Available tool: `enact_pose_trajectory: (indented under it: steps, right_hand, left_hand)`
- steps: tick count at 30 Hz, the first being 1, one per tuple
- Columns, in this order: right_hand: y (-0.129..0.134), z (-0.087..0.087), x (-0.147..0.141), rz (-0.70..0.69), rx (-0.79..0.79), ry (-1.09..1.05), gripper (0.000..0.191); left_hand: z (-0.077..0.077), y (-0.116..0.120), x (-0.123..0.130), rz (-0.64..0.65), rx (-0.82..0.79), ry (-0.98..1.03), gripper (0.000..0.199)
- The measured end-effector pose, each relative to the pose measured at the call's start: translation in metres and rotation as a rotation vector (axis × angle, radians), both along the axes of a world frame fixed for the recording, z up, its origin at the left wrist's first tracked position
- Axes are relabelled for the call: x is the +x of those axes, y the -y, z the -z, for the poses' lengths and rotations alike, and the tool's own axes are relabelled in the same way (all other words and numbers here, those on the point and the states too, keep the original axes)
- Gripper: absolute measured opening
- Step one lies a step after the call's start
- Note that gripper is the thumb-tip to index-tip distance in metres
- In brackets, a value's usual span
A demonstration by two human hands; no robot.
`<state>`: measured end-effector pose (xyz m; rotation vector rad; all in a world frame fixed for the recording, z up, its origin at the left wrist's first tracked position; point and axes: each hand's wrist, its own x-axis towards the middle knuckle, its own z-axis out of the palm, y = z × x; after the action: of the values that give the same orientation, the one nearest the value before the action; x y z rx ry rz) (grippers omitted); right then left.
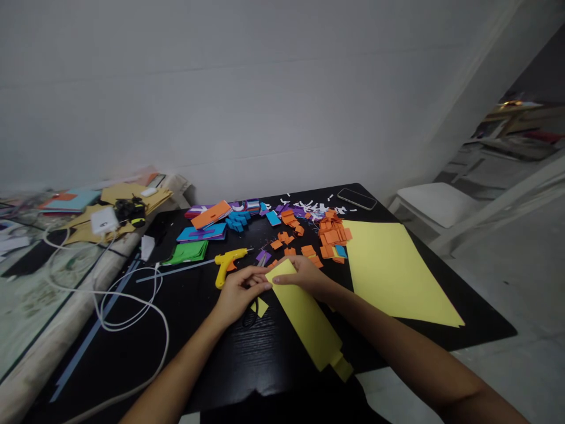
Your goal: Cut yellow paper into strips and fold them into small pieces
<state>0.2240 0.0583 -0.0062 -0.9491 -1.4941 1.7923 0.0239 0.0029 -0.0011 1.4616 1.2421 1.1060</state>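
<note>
A long folded strip of yellow paper point(304, 324) slants from my hands toward the table's front edge, with a narrow tab at its near end. My right hand point(309, 275) grips the far end, thumb on top and fingers underneath. At the left corner of that same end, my left hand point(241, 291) pinches the paper with thumb and fingers. Scissors point(263, 259) lie partly hidden behind my left hand, beside a small yellow paper scrap point(260, 307). Just left of them rests a yellow glue gun point(229, 259).
Yellow sheets point(388, 271) lie at right, beside orange paper pieces point(333, 229). Behind are blue folded papers point(203, 233), a green stack point(189, 252), white scraps point(315, 209) and a phone point(357, 198). A white cable point(165, 330) loops at left; a white chair point(428, 203) stands right.
</note>
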Motion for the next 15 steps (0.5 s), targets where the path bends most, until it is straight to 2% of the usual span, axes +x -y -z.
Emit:
enact_pose_trajectory:
  steps: [15]
  right_hand:
    - [0.0018,-0.0038,-0.0016,-0.001,-0.063,-0.004,0.042]
  left_hand:
    - [0.0044,-0.0024,-0.0020,0.011,0.052,-0.021,0.029]
